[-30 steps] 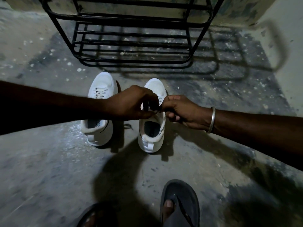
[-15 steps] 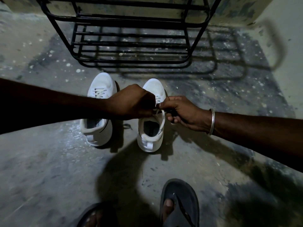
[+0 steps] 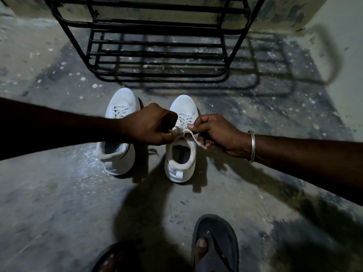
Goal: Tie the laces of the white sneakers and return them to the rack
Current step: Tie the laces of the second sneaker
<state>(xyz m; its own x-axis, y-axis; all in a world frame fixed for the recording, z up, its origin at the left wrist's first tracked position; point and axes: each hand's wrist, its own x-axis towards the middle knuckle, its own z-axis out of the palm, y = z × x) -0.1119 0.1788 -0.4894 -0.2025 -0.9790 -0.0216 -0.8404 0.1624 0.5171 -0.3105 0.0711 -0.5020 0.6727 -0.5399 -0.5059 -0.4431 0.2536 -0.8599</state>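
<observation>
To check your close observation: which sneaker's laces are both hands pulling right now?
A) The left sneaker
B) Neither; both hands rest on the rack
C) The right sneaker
C: the left hand and right hand pinch lace ends above the right sneaker.

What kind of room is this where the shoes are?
Probably a home entryway or shoe corner: a black metal shoe rack stands against a worn painted wall, and white sneakers sit on a bare, speckled concrete floor.
</observation>
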